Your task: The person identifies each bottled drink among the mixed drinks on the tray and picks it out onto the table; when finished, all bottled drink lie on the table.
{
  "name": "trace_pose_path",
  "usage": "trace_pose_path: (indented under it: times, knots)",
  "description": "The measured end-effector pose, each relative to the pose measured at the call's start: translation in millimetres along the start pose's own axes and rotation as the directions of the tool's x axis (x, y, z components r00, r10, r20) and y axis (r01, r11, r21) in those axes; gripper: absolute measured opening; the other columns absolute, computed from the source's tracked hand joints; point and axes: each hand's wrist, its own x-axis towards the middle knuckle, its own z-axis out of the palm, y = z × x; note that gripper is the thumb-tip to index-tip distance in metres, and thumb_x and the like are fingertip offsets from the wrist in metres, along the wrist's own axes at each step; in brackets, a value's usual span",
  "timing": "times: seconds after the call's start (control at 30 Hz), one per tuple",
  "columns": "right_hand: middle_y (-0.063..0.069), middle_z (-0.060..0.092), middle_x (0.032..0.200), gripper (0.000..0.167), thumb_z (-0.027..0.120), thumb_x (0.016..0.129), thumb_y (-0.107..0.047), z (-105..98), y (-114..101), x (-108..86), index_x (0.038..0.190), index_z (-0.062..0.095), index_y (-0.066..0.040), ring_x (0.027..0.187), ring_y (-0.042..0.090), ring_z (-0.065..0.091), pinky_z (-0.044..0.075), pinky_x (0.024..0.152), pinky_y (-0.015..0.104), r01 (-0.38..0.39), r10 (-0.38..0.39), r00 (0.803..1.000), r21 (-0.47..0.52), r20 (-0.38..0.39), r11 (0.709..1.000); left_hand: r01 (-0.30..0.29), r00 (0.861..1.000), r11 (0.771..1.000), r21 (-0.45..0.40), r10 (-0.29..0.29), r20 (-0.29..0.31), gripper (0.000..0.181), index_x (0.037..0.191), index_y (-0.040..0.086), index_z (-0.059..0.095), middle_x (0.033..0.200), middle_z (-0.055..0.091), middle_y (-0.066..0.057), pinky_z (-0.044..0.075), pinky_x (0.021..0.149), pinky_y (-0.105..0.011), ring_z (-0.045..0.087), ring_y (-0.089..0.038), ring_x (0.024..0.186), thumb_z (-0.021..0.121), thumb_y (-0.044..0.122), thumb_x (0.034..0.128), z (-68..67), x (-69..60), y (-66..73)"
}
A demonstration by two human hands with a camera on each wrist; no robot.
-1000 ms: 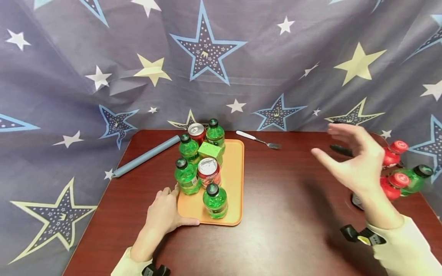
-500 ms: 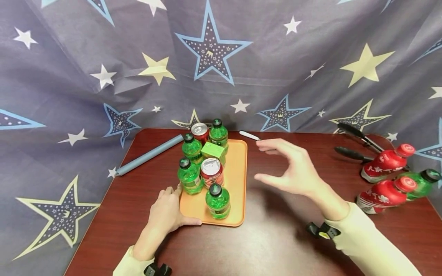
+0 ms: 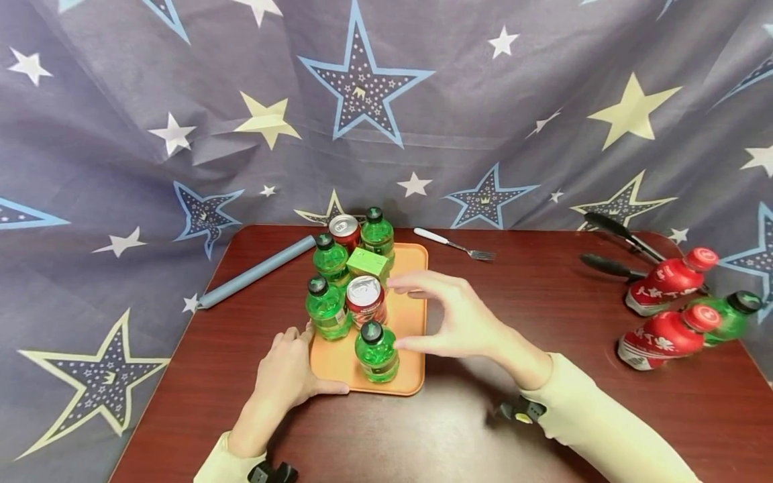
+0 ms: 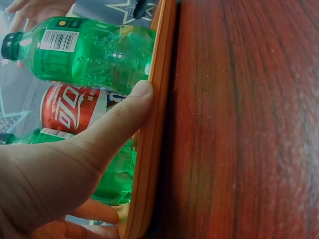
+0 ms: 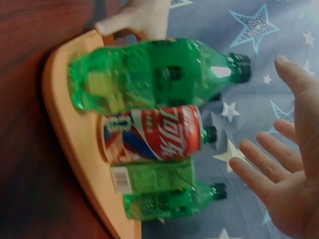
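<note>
An orange tray (image 3: 413, 322) carries several green soda bottles, among them the front bottle (image 3: 377, 355), plus a red cola can (image 3: 366, 302), a second red can (image 3: 344, 231) at the back and a green box (image 3: 368, 263). My left hand (image 3: 284, 372) grips the tray's front left corner, thumb on the front rim and fingers along the left side. In the left wrist view the thumb (image 4: 119, 117) lies against the rim. Over the tray's right side hovers my right hand (image 3: 461, 320), fingers and thumb spread, apart from the bottles in the right wrist view.
A grey-blue rod (image 3: 256, 273) lies left of the tray. Behind and right is a white-handled fork (image 3: 455, 245). At the far right, two red bottles (image 3: 664, 282) lean beside a green bottle (image 3: 731, 317) and black-handled tongs (image 3: 616, 267). A star-patterned cloth (image 3: 513, 121) hangs behind the table.
My right hand has travelled left from the red bottles at the right to the tray's right side, fingers spread throughout. The left hand has stayed on the tray corner.
</note>
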Motion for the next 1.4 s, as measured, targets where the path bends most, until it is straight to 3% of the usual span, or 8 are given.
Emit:
trace_pose_path:
  times: [0.37,0.57,0.9,1.17,1.4]
  knots:
    - [0.008,0.075,0.125,0.075,0.100,0.074,-0.029,32.1,4.3,-0.3,0.138,0.066,-0.007,0.115,0.022,0.074,0.061,0.098,0.032,0.016,-0.017,0.996,0.021,0.084,1.000,0.000,1.000,1.000,0.011,0.000,0.003,0.140,0.157,0.001,0.050,0.109,0.063,-0.021,0.061,0.074,-0.058,0.062,-0.039,0.104,0.095,0.077,0.0483,-0.2,0.3,-0.1]
    - [0.005,0.075,0.129,0.077,0.101,0.072,-0.031,45.5,5.8,-2.4,0.138,0.067,-0.009,0.116,0.014,0.073,0.062,0.098,0.038,-0.003,-0.001,0.993,0.032,0.118,0.999,0.001,1.000,1.000,0.005,-0.001,0.006,0.140,0.157,0.001,0.050,0.109,0.063,-0.022,0.061,0.075,-0.059,0.062,-0.040,0.105,0.096,0.076,0.0481,-0.8,0.1,-0.2]
    - [-0.001,0.072,0.131,0.079,0.101,0.071,-0.038,58.8,11.9,-6.8,0.138,0.067,-0.015,0.122,0.009,0.067,0.056,0.102,0.024,-0.068,0.066,0.985,0.007,0.161,0.998,-0.016,1.000,1.000,0.004,0.016,-0.014,0.139,0.155,0.000,0.051,0.106,0.063,-0.021,0.061,0.073,-0.059,0.062,-0.040,0.102,0.097,0.074,0.0480,-0.2,-0.2,-0.5]
    - [-0.004,0.073,0.126,0.080,0.101,0.070,-0.039,66.4,13.5,-10.2,0.137,0.066,-0.012,0.118,0.009,0.069,0.058,0.099,0.024,-0.098,0.098,0.979,-0.008,0.179,0.995,-0.009,1.000,1.000,0.003,0.009,-0.010,0.139,0.156,0.001,0.051,0.108,0.063,-0.021,0.061,0.075,-0.059,0.062,-0.041,0.104,0.097,0.075,0.0478,0.3,0.0,-0.9]
    - [-0.002,0.074,0.125,0.067,0.097,0.077,-0.033,67.6,13.0,-9.3,0.134,0.068,-0.012,0.115,0.009,0.070,0.059,0.098,0.026,-0.118,0.119,0.977,-0.017,0.177,0.993,-0.011,1.000,1.000,0.008,0.011,-0.011,0.139,0.156,0.000,0.051,0.108,0.064,-0.022,0.061,0.074,-0.059,0.063,-0.041,0.104,0.096,0.076,0.0477,0.3,-0.2,-1.0]
